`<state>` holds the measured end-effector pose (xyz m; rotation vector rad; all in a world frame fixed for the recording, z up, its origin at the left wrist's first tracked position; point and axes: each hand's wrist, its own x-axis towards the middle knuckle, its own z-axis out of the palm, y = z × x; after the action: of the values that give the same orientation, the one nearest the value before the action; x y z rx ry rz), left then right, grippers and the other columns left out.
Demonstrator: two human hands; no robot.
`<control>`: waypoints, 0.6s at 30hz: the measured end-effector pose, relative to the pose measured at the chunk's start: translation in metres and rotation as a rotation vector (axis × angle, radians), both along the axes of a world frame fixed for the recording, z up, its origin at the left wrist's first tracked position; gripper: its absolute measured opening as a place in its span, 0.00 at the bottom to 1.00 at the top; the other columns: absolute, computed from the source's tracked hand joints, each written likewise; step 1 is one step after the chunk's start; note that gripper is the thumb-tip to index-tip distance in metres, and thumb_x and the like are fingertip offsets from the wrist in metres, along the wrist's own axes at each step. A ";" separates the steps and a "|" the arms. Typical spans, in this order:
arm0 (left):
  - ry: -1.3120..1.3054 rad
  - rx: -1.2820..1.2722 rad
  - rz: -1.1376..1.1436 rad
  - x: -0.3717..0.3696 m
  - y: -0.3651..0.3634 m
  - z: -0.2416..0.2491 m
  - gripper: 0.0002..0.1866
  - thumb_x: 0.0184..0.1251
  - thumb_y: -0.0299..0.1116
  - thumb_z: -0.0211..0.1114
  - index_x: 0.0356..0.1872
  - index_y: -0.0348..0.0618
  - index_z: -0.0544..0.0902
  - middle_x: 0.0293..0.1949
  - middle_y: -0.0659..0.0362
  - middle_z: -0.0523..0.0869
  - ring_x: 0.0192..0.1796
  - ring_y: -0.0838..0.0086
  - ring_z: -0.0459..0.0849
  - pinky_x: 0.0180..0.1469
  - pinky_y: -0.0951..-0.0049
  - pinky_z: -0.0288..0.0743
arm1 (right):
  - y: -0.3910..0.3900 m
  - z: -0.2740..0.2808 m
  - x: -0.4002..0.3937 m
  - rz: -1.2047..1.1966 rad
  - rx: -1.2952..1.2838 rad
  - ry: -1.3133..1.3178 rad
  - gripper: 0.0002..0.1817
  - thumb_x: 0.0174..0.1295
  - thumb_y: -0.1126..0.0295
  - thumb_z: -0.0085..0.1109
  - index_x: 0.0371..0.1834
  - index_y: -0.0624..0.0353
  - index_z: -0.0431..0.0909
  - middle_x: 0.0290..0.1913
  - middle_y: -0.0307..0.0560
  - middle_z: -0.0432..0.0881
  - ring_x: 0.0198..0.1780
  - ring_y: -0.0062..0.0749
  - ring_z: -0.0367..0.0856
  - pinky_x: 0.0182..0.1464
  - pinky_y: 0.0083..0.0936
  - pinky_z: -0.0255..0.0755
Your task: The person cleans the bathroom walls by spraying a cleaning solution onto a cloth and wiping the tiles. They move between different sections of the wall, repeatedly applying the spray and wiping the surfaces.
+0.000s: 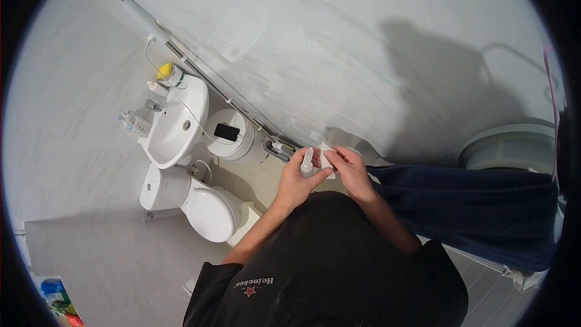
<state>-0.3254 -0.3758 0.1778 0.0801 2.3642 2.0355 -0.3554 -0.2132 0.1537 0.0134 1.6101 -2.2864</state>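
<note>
My left hand (295,183) is closed around a small translucent spray bottle (307,163), its narrow top pointing away from me. Close against it, my right hand (352,174) pinches a flat white piece (326,156) that looks like a folded cloth or tissue; its exact kind is hard to make out. Both hands are together in front of my dark shirt, and the fingers of the left partly cover the bottle.
To the left are a white sink (175,130), a toilet (210,213) and a round white bin (245,139) with a phone (226,132) on its lid. A dark blue towel (466,212) hangs at right, before a large grey tub (508,145). Long poles (200,66) lean on the wall.
</note>
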 end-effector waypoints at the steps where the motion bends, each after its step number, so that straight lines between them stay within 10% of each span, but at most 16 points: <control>1: -0.022 0.020 0.007 0.001 0.000 -0.002 0.24 0.61 0.25 0.76 0.57 0.37 0.76 0.44 0.61 0.83 0.47 0.79 0.82 0.50 0.73 0.78 | -0.001 0.000 0.002 -0.008 -0.016 0.001 0.13 0.73 0.66 0.59 0.50 0.65 0.82 0.36 0.34 0.81 0.35 0.13 0.74 0.38 0.16 0.68; 18: -0.292 0.387 0.138 -0.013 -0.030 -0.006 0.19 0.65 0.19 0.67 0.56 0.41 0.79 0.43 0.65 0.81 0.42 0.82 0.81 0.43 0.79 0.76 | 0.003 -0.007 -0.011 -0.166 0.036 0.012 0.06 0.71 0.71 0.59 0.45 0.62 0.78 0.39 0.37 0.82 0.41 0.16 0.78 0.45 0.17 0.70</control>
<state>-0.3384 -0.4058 0.1718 -0.3589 1.8321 2.3502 -0.3662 -0.2102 0.1471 0.1481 1.7145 -2.3827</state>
